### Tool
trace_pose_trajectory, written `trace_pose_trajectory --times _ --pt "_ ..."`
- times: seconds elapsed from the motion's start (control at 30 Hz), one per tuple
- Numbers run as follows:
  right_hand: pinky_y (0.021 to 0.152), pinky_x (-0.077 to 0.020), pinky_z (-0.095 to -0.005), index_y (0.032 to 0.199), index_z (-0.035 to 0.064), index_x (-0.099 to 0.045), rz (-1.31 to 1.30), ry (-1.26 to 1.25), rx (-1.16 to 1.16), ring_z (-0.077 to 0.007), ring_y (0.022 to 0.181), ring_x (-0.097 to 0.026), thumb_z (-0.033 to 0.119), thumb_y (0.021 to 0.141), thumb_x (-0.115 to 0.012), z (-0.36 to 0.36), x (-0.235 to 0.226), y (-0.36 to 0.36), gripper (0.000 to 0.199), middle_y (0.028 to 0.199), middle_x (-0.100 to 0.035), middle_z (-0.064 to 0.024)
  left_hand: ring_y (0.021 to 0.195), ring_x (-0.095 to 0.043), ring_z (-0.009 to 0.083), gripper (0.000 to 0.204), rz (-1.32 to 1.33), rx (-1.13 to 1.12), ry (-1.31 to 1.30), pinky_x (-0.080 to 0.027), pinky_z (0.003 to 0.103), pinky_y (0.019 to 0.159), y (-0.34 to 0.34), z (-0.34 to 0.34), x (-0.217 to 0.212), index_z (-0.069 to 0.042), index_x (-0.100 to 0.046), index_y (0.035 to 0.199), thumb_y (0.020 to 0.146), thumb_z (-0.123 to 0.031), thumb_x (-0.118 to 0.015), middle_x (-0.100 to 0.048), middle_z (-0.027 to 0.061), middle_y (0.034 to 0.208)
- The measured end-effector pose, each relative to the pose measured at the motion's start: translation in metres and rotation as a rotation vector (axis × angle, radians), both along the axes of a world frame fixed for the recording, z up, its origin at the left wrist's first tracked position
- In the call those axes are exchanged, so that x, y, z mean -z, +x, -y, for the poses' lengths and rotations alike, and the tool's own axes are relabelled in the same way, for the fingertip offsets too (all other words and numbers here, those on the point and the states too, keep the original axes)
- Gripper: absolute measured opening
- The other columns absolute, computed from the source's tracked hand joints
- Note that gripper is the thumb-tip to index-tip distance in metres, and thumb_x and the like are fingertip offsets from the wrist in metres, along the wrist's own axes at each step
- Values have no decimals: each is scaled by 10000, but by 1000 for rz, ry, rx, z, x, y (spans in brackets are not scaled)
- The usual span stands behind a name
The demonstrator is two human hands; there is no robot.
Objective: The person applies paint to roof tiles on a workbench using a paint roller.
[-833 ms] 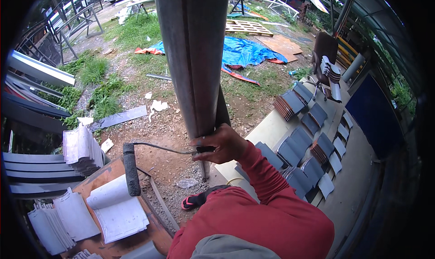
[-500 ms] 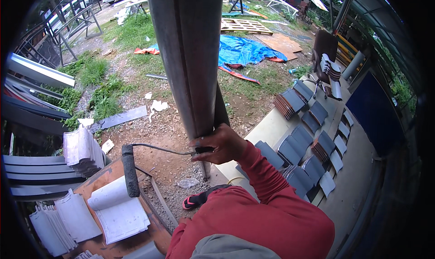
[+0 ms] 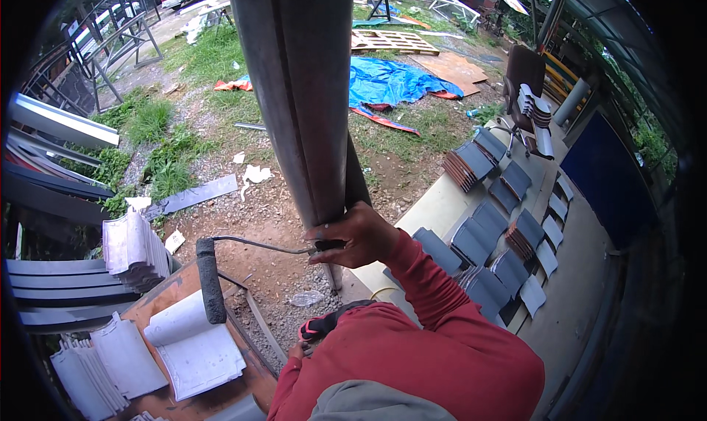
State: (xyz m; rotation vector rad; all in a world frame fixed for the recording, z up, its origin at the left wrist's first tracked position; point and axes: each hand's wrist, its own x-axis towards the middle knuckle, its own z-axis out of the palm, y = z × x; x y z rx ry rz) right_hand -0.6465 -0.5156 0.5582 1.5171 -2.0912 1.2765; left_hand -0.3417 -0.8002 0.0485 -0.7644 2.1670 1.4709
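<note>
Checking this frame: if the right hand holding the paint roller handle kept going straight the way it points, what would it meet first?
The right hand points toward the picture's left, along the roller's wire frame. It seems pressed against the tall grey metal post, so that comes first; past it lies the dark roller sleeve. Depth is unclear.

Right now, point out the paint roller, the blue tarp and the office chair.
paint roller [image 3: 210,279], head view, dark roller sleeve.
blue tarp [image 3: 394,82], head view, middle of the sheet.
office chair [image 3: 521,71], head view, backrest.
</note>
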Motion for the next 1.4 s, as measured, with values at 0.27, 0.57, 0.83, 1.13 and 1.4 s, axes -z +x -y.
trace_pose_trajectory --times 0.27,0.57,0.83,1.13,1.4 --pt "573 -573 -326 1036 99 -754 -16 14 11 -270 642 -721 288 691 -921 -1 -1 0 427 727 -715 -95 659 -697 227 294 -35 -44 80 -543 358 516 -22 -1 0 -17 -690 963 940 -294 -593 -722 101 878" --pt "566 -569 -327 1032 97 -754 2 24 -4 -269 638 -718 288 695 -920 -1 0 -2 421 743 -717 -99 615 -682 203 237 274 -145 -19 -549 353 535 23 -1 26 -8 -694 887 908 -242 -658 -709 93 785" --pt "541 -534 -363 1000 106 -736 4 -16 -3 -298 595 -685 294 738 -882 1 -2 0 354 650 -668 -95 622 -685 204 243 274 -138 -32 -553 358 546 29 -5 26 -5 -693 884 910 -244 -664 -709 98 783" --pt "612 -584 -338 1028 99 -753 10 31 14 -299 685 -723 280 685 -922 -2 1 0 423 803 -730 -115 629 -688 205 250 227 -121 16 -557 364 558 12 -5 29 0 -693 881 913 -247 -670 -708 102 781" --pt "613 -583 -337 1026 95 -754 -20 8 -6 -301 675 -719 267 679 -925 -1 0 -1 423 810 -731 -116 663 -700 217 263 210 -125 39 -561 377 588 10 -3 31 2 -697 880 911 -259 -683 -710 111 781"
